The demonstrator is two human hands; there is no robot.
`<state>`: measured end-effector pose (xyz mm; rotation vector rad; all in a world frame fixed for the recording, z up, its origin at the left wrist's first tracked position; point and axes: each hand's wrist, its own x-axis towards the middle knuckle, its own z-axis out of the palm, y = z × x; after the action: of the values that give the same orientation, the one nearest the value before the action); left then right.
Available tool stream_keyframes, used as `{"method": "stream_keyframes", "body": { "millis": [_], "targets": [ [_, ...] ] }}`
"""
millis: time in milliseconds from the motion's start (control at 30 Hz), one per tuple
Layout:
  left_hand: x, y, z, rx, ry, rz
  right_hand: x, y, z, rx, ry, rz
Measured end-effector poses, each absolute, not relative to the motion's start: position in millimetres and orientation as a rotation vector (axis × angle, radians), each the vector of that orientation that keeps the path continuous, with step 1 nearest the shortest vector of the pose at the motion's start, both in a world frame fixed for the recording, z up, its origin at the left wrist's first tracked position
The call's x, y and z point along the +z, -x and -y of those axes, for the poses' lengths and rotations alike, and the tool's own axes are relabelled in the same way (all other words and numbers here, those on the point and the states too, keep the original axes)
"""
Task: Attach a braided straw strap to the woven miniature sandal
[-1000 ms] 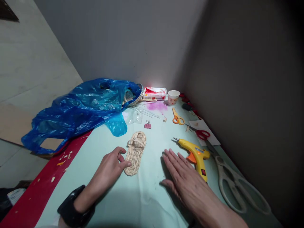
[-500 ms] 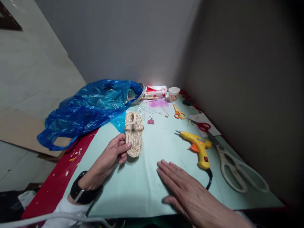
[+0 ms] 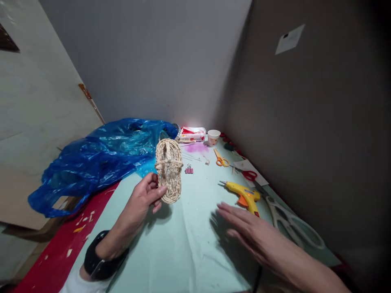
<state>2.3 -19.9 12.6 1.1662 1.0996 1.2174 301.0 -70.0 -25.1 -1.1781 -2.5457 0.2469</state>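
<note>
My left hand [image 3: 143, 199] pinches the heel end of a small woven straw sandal [image 3: 169, 169] and holds it upright above the pale green table top [image 3: 189, 240]. A black watch sits on that wrist. My right hand [image 3: 253, 234] hovers flat over the table with its fingers stretched out, holding nothing. Just beyond its fingertips lies a yellow glue gun [image 3: 244, 194].
A crumpled blue plastic bag [image 3: 97, 156] fills the left rear of the table. Large white shears [image 3: 291, 224], red-handled scissors [image 3: 249, 175], orange scissors [image 3: 220, 158], a pink binder clip [image 3: 189, 169], a paper cup [image 3: 213, 136] and a red-white packet [image 3: 192, 133] lie toward the walls.
My left hand has lifted the sandal off the table and tipped it upright. My right hand has risen slightly off the table and shifted right, towards the glue gun.
</note>
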Motion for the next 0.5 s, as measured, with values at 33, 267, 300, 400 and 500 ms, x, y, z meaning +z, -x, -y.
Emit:
{"method": "stream_keyframes", "body": {
  "millis": [33,267,300,400,500],
  "targets": [
    [12,-3,19,1.215,-1.166,-1.098,-24,-288,55,0.243,1.191,2.61],
    [-5,0,6,1.212,-1.098,-1.128,-34,-242,-9,0.368,1.194,2.727],
    [-8,1,5,1.212,-1.084,-1.137,-36,-240,-10,0.392,1.183,2.736],
    [-13,4,3,1.204,-1.059,-1.154,-40,-236,2,0.461,1.078,2.791],
    [-17,3,4,1.204,-1.058,-1.156,-36,-240,31,0.58,0.872,2.822]
  ]
}}
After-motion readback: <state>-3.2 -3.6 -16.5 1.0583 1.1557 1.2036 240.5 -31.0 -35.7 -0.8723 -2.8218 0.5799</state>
